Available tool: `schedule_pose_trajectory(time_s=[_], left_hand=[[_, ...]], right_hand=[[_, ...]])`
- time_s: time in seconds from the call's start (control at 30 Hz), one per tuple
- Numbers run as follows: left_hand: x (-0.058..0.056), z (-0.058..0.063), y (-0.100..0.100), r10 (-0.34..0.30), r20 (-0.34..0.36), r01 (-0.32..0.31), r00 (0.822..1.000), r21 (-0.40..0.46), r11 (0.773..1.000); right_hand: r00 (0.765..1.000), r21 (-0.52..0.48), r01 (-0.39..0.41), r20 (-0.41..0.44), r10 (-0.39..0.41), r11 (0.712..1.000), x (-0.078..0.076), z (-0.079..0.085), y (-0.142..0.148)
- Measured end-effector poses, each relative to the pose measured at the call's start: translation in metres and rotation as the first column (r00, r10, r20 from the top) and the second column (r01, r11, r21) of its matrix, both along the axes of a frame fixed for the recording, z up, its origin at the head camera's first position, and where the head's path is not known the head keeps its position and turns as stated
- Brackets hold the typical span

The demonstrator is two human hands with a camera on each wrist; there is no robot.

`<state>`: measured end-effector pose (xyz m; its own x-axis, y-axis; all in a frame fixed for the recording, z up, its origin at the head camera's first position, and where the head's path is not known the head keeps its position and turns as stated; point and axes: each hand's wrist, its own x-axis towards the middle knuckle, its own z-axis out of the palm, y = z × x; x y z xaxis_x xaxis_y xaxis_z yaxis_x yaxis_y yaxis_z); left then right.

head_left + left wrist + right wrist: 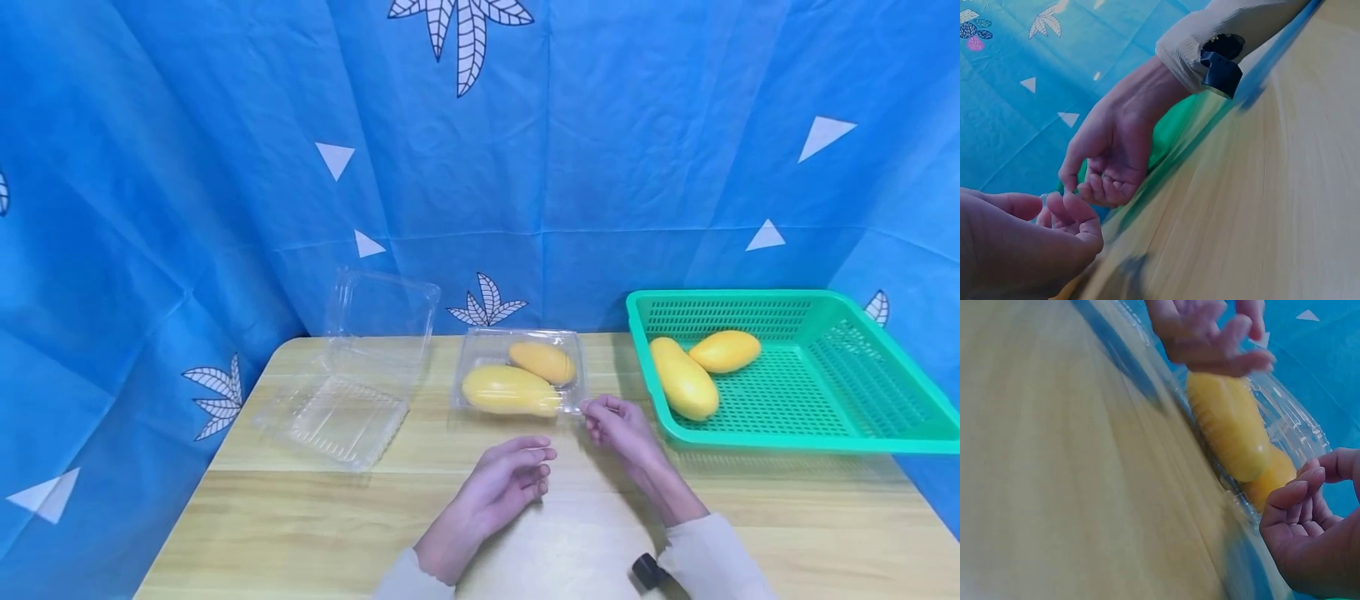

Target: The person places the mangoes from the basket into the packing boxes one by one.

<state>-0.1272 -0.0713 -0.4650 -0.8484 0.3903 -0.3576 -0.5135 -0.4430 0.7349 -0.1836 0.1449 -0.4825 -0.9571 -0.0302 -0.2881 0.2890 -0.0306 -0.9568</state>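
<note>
A clear plastic clamshell box (pixel 474 350) with two yellow mangoes inside, one mango (pixel 510 390) in front and a smaller mango (pixel 543 362) behind, stands mid-table with its lid over them. At its front right corner, my right hand (pixel 622 429) pinches the edge between thumb and index finger, the other fingers curled. My left hand (pixel 498 483) hovers just in front of the box, fingers loosely bent and holding nothing. The right wrist view shows the mangoes through the plastic between the left hand (pixel 1210 337) and the right hand (pixel 1316 531).
A second clear clamshell box (pixel 348 421) lies with its lid up at the left of the table. To the right is a green basket (pixel 795 442) with two more mangoes (pixel 684 379). Blue patterned cloth (pixel 600 167) hangs behind the wooden table (pixel 300 533).
</note>
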Motion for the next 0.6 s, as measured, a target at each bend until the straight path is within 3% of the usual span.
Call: schedule_pose_trajectory(time_s=[0.2,0.3,0.4,0.5,0.53,0.6], left_hand=[[-0.002,0.008,-0.019,-0.044,-0.064,0.042,0.997,-0.038,0.998],[-0.005,0.015,-0.034,-0.064,-0.128,0.051,0.990,-0.106,0.993],[-0.008,0.026,-0.054,-0.061,-0.211,0.014,0.976,-0.215,0.977],[-0.012,0.040,-0.080,-0.056,-0.337,-0.076,0.940,-0.367,0.927],[-0.014,0.045,-0.089,-0.059,-0.389,-0.120,0.919,-0.420,0.900],[-0.017,0.056,-0.110,-0.070,-0.478,-0.221,0.876,-0.525,0.822]], right_hand=[[1.000,-0.017,-0.027,-0.009,0.027,0.999,-0.011,0.002,-0.003],[1.000,-0.025,-0.021,-0.018,0.021,0.999,-0.016,0.002,-0.004],[0.999,-0.026,-0.007,-0.033,0.006,1.000,-0.021,0.002,-0.006],[0.999,-0.020,0.006,-0.052,-0.007,1.000,-0.025,0.001,-0.008],[0.998,-0.019,0.010,-0.058,-0.011,1.000,-0.026,0.000,-0.008],[0.998,-0.015,0.026,-0.063,-0.027,1.000,-0.028,-0.001,-0.009]])
